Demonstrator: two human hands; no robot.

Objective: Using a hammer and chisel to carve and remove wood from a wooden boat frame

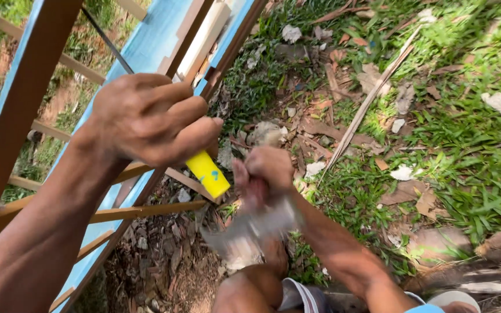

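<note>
Two hands, left hand (146,119) clamped on yellow handle (208,173) flecked blue, right hand (265,174) gripping blurred pale sheet (250,229)

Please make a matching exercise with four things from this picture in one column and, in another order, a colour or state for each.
1. tool handle
2. wall panel
3. left hand
4. right hand

a. light blue
b. yellow
c. motion-blurred, gripping something pale
d. closed around the handle

Pairs: 1-b, 2-a, 3-d, 4-c
</note>
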